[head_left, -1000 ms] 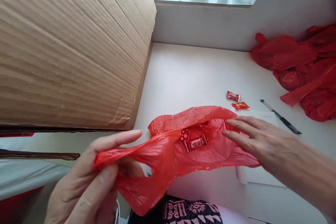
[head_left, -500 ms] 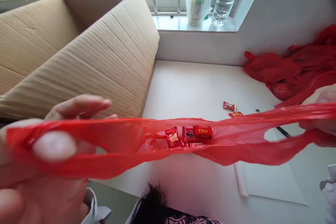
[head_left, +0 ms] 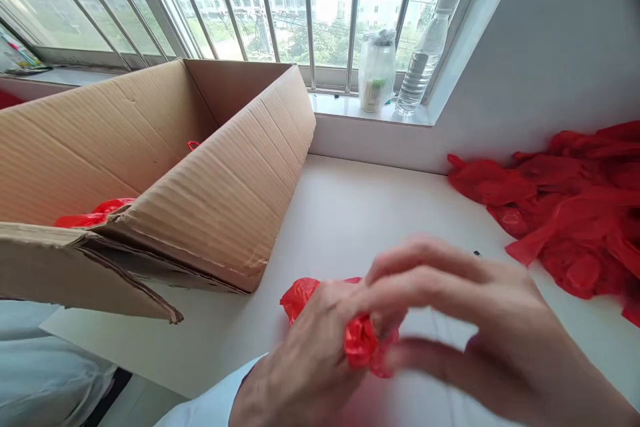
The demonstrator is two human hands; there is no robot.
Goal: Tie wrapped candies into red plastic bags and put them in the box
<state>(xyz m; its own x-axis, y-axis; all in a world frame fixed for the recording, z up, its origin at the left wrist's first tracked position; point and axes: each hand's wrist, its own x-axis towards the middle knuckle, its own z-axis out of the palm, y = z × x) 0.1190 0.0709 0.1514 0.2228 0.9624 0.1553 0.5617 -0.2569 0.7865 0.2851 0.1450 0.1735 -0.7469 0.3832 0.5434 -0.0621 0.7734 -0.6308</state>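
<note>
Left hand grips bag, right hand perhaps too; carton edge near.

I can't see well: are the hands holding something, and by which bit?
The left hand grips a red bag by a bunched-up part; whether the right hand grips too, I can't tell.

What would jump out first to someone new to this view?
Probably the big open cardboard box on the left, red plastic showing inside. Next, the crumpled red bag at bottom centre, gripped by the left hand, with the right hand close beside it. The red heap along the wall at right stands out too.
</note>
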